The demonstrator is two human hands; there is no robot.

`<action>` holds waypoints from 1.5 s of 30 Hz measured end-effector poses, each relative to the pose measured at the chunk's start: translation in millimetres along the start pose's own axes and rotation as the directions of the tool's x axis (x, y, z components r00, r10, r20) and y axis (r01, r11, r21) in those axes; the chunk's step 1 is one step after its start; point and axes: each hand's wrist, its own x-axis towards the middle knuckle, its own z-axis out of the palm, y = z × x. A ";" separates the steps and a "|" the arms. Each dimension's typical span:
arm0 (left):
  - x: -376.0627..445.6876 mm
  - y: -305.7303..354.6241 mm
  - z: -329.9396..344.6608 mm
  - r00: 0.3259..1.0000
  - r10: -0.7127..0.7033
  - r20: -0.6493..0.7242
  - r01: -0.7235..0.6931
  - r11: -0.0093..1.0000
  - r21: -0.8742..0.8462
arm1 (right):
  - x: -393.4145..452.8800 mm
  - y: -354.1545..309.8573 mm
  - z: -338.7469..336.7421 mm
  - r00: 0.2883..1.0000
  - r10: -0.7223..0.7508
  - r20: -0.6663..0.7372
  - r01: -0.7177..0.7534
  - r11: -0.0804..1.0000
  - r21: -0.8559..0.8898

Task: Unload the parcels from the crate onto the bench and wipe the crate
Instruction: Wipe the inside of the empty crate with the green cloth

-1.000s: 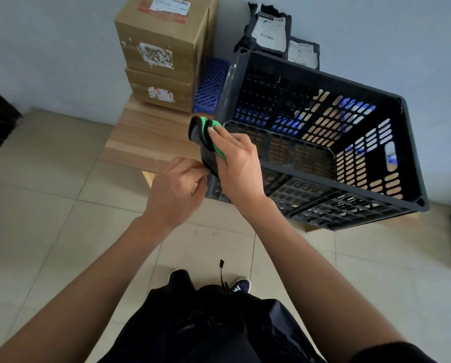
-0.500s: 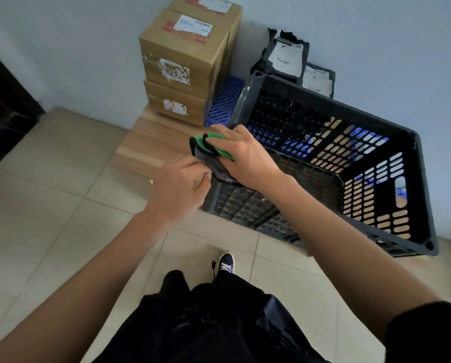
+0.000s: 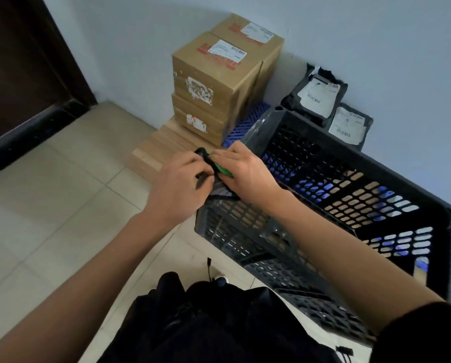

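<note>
Both hands, left and right, pinch a crumpled green-and-dark cloth, seemingly against the corner of the slotted black plastic crate.

There is only one view, so no second view shares any part of the scene. The camera sits on the person's head and looks forward and steeply down. The two bare forearms enter from the bottom edge and the hands are close to the lens. The black perforated plastic crate fills the right half. The pale wooden surface lies further away, against the light grey wall. Wide-angle bending shows at the edges.
</note>
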 end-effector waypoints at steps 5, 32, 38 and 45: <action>-3.5 12.3 8.0 0.997 -0.063 -0.050 0.066 0.996 0.053 | -0.7 9.9 0.7 0.989 -0.095 -0.113 0.098 0.995 0.026; -25.4 19.3 9.5 0.916 -0.327 -0.231 0.332 0.943 -0.018 | -20.4 0.0 21.3 0.986 -0.124 -0.114 0.134 0.988 0.082; -21.5 23.7 12.8 0.926 -0.320 -0.201 0.323 0.946 -0.017 | -13.1 40.1 26.8 0.972 -0.126 -0.196 0.142 0.988 0.068; -14.6 32.9 17.5 0.942 -0.316 -0.112 0.318 0.948 0.005 | -1.0 83.2 22.5 0.959 0.058 -0.279 -0.032 0.995 0.096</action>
